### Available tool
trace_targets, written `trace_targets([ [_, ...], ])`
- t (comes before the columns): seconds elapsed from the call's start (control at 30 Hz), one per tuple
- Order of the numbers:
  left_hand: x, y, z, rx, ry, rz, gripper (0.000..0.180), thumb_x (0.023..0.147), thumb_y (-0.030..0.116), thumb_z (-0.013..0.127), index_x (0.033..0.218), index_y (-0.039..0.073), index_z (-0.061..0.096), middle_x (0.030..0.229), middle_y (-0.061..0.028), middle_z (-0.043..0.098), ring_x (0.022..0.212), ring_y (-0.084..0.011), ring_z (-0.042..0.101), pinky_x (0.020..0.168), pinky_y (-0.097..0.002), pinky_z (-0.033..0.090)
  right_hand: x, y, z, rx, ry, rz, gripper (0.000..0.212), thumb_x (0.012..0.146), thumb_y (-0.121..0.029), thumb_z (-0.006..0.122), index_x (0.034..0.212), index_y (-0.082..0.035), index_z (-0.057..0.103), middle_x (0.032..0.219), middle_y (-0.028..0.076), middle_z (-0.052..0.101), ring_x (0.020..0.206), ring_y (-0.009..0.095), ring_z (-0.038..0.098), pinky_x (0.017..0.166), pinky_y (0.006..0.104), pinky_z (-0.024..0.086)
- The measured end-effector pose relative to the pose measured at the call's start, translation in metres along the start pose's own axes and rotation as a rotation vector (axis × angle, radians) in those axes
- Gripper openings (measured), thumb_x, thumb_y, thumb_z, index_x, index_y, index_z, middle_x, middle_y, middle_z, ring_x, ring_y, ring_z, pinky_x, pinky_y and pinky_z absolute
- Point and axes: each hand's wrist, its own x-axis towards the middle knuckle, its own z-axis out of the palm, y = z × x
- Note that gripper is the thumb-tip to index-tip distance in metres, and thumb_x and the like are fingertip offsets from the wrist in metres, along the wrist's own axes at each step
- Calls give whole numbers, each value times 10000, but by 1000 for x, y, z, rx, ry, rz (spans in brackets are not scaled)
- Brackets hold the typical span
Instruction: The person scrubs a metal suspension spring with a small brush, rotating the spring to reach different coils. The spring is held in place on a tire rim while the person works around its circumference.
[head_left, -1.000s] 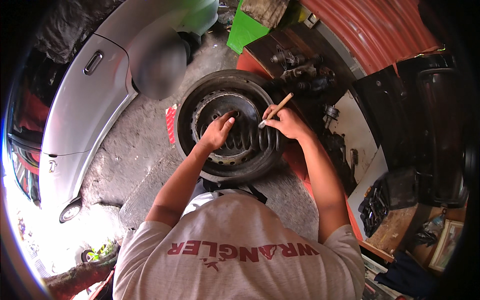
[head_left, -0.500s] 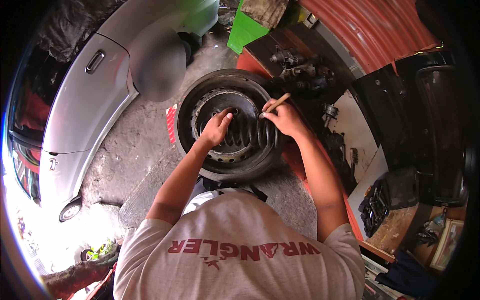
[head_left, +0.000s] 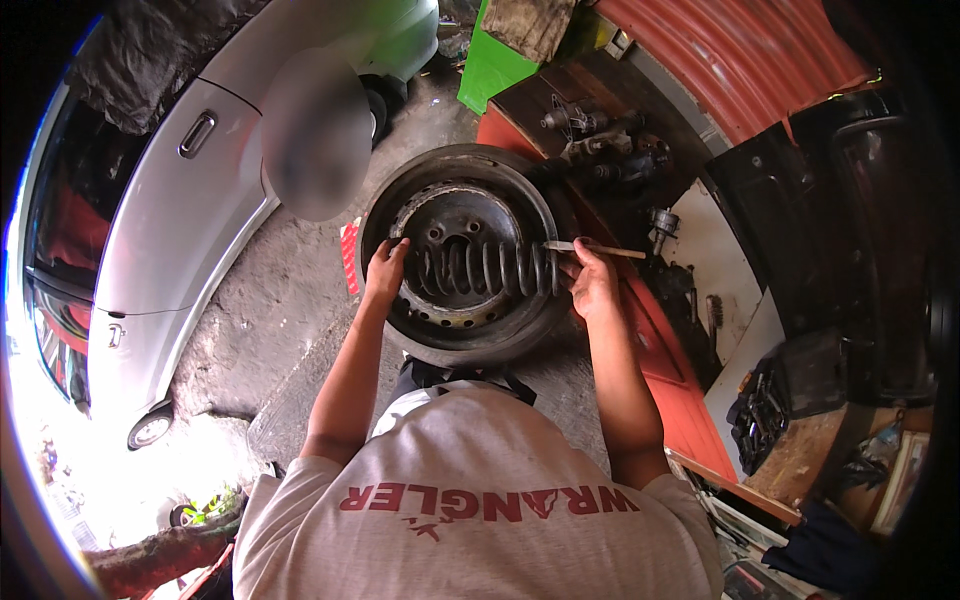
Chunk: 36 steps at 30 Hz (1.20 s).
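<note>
A black coil spring (head_left: 488, 268) lies sideways across a wheel with a black tire (head_left: 375, 215) and a dark steel rim (head_left: 470, 200). My left hand (head_left: 386, 270) is closed on the spring's left end. Between thumb and fingers, my right hand (head_left: 594, 280) pinches a slim wooden-handled tool (head_left: 615, 250), its pale tip pointing left over the spring's right end. The tool's exact kind is too small to tell. Fingers of the right hand are also close against that end of the spring; whether they grip it is hidden.
A silver car (head_left: 170, 220) stands to the left, with a blurred shape (head_left: 316, 135) beside it. Greasy metal parts (head_left: 610, 150) lie on a dark surface at the upper right. A red panel (head_left: 665, 400) runs right of the wheel, near a black car panel (head_left: 850, 250).
My left hand has moved left to the spring's end, and the spring has shifted left. My right hand has moved lower and right, turning the tool nearly level.
</note>
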Motion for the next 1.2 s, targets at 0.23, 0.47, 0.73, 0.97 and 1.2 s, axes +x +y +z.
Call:
trace_targets([
  [0.23,3,4,11,-440,-163,-270,463,955,391,629,1212,6,598,897,-52,613,778,-125,549,696,-284,440,-1,2,22,55,-12,-90,196,896,-167,729,1044,-169,600,900,-26,596,771,108,573,618,253,411],
  [0.47,-9,64,14,-379,-38,-24,675,979,375,599,1480,-19,379,1436,-183,498,1321,-257,469,1108,-328,338,-17,27,3,3,-58,-273,181,911,-170,726,1022,-171,583,791,-103,491,589,19,397,491,170,260],
  [0.73,-3,42,1,-347,-177,-115,709,994,474,521,1544,73,322,1559,-124,393,1435,-285,370,1152,-415,276,-37,61,-6,81,-89,-421,218,915,-150,712,1071,-137,561,844,-65,520,694,28,480,598,177,340],
  [0.97,-7,-6,-8,-217,-89,-46,625,1003,407,555,1476,19,426,1479,-133,489,1351,-250,467,1113,-350,344,-49,75,-3,-15,-82,-458,202,921,-111,699,1066,-106,557,830,-52,511,682,40,472,591,187,350],
  [1.2,-13,11,6,285,128,362,540,964,326,594,1371,-20,513,1420,-250,498,1370,-392,418,1145,-430,324,-47,75,-5,-102,-75,-494,165,933,-95,680,1061,-83,576,908,-26,550,811,58,511,716,209,394],
])
